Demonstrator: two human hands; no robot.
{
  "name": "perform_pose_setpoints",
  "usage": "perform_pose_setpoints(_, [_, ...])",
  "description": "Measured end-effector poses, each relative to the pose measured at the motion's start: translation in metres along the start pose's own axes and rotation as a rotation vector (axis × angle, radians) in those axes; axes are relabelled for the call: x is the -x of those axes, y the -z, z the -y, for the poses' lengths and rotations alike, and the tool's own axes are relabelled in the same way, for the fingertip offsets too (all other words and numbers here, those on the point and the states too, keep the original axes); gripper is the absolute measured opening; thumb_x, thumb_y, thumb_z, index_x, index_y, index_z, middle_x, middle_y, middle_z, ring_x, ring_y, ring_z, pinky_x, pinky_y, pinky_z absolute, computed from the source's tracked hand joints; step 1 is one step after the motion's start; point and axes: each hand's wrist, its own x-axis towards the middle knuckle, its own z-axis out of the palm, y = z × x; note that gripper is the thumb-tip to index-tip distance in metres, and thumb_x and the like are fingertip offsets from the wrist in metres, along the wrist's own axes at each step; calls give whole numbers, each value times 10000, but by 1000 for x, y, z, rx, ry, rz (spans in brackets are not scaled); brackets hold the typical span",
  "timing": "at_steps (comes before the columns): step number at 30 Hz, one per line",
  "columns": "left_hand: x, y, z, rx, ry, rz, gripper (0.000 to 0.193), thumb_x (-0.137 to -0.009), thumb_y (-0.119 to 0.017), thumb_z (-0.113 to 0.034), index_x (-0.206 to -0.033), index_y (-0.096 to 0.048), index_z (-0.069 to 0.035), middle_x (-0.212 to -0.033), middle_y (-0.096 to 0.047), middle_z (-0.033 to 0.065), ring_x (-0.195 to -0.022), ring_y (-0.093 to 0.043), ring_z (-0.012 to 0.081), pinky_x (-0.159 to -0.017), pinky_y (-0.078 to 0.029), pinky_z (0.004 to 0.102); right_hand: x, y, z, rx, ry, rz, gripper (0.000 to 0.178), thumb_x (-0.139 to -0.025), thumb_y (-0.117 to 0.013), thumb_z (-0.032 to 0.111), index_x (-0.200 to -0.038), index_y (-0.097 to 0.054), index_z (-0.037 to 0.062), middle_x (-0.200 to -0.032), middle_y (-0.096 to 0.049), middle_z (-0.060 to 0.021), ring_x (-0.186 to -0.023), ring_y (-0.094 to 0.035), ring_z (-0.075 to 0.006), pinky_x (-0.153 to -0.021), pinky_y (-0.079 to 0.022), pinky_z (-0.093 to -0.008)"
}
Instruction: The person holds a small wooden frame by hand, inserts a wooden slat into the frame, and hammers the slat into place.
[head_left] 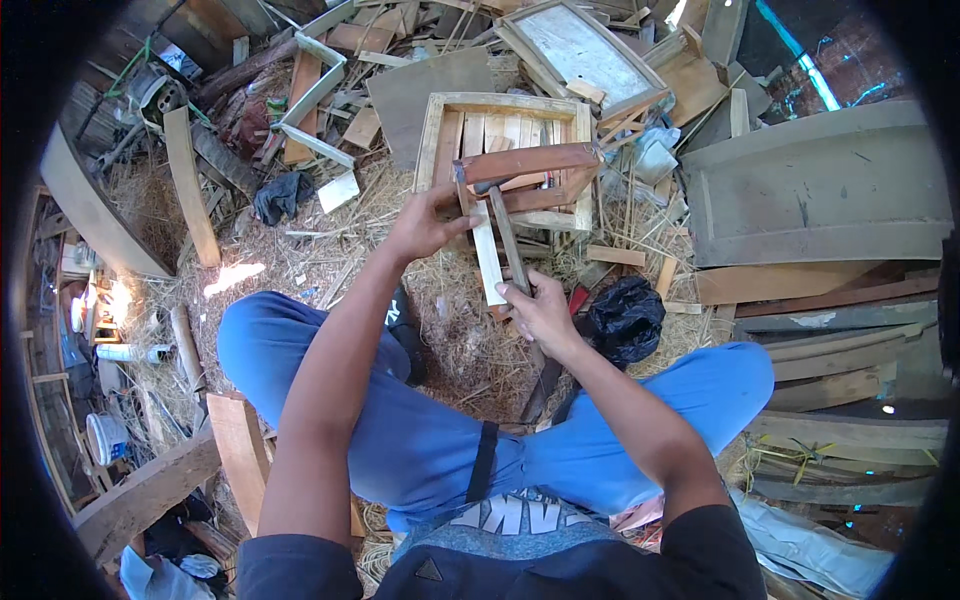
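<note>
A small reddish-brown wooden frame [528,161] rests on edge, tilted, over a larger pale wooden tray-like frame [437,140] in front of me. My left hand [430,226] is closed round the small frame's left side, its fingers beside the top of a pale wood strip [487,256]. Closed on a hammer [510,240] by its wooden handle is my right hand [541,312]. The hammer's dark head lies inside the small frame. My right thumb and fingertips meet the strip's lower end; whether they grip it too I cannot tell.
A black plastic bag [626,318] lies right of my right hand. Long boards [840,350] are stacked at the right, below a grey panel [815,185]. Another framed panel [580,50] leans at the back. Wood scraps and shavings litter the ground; a plank [238,455] stands near my left knee.
</note>
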Motion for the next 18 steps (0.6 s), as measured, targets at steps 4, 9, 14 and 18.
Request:
perform_pose_setpoints(4, [-2,1,6,-61,-69,-10,359,-879,-798,-135,-1197,-680,-17,-1124,-729,81,-1045,-680,173,-937,-539,348,3,-1,4,-37,-28,12,250,-983,-675,171,-1148,-585,6,-725,-638,-66,-383,-389,-36,-343,-289,-227])
perform_pose_setpoints(9, [1,1,-7,-94,-30,-12,418,-846,-815,-169,-1223,-690,-38,-1152,-741,141,-1086,-706,230,-964,-539,384,3,1,4,-63,-46,-33,264,-1021,-622,247,-1119,-594,4,-720,-634,-86,-362,-386,-48,-326,-297,-231])
perform_pose_setpoints(14, [1,0,-8,-86,0,-12,419,-842,-821,-171,-1214,-691,-29,-1155,-741,137,-1084,-704,229,-969,-536,379,7,2,5,-9,-63,-81,306,-1040,-588,305,-1070,-610,1,-696,-607,-81,-349,-390,-63,-318,-307,-236])
perform_pose_setpoints(18, [-1,0,2,-77,-6,-20,432,-837,-826,-170,-1219,-684,-23,-1158,-740,133,-1092,-701,230,-972,-535,378,9,7,10,153,-46,-122,318,-1040,-583,329,-1016,-629,15,-646,-602,-54,-380,-463,-101,-344,-337,-276])
